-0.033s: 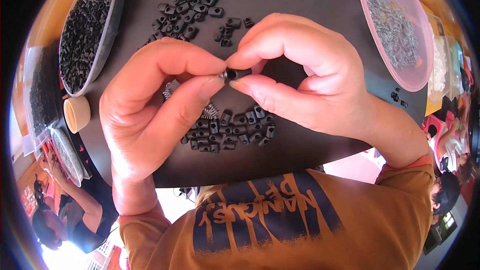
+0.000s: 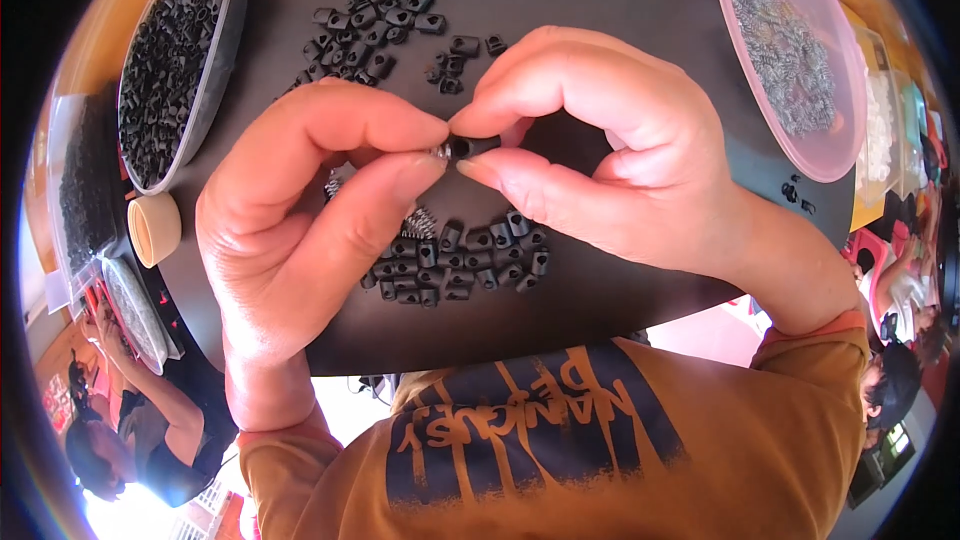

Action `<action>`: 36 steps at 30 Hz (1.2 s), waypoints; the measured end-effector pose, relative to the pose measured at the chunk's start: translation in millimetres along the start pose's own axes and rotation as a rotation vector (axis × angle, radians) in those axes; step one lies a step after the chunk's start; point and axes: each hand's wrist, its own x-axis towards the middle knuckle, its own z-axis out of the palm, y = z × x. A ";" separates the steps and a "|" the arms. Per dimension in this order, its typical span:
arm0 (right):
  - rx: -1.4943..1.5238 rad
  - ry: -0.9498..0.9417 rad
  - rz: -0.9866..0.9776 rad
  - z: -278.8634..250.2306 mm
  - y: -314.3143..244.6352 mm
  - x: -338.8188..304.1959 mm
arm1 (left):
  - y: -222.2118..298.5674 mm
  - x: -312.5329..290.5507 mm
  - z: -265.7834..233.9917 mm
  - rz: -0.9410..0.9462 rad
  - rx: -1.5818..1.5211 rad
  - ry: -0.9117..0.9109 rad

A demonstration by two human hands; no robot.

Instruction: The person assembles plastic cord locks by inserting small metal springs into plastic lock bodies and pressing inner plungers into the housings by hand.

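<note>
My left hand (image 2: 300, 205) is closed in a pinch, finger and thumb gripping a tiny metal spring (image 2: 440, 151). Facing it, the fingertips of my right hand (image 2: 625, 155) grip a small black plastic cord-lock barrel (image 2: 480, 147), its open end turned toward the spring. Spring and barrel meet or nearly meet; fingertips hide the exact contact. Below the hands lies a cluster of black barrels (image 2: 478, 260) with holes through them. Loose springs (image 2: 420, 223) lie partly behind my left thumb.
At the left stands a clear tub (image 2: 180, 70) full of black parts, near a tan tape roll (image 2: 153, 229). A pinkish tub (image 2: 790, 60) holds springs at the right. More black barrels (image 2: 375, 20) spread beyond my hands. A co-worker (image 2: 150, 420) sits at lower left.
My left hand has shifted very slightly left, and a little more of the spring shows between the fingertips. Otherwise the scene stays the same.
</note>
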 end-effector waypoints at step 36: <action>0.503 0.362 0.145 3.6 7.3 2.4 | -8.5 3.6 12.0 0.082 0.298 0.209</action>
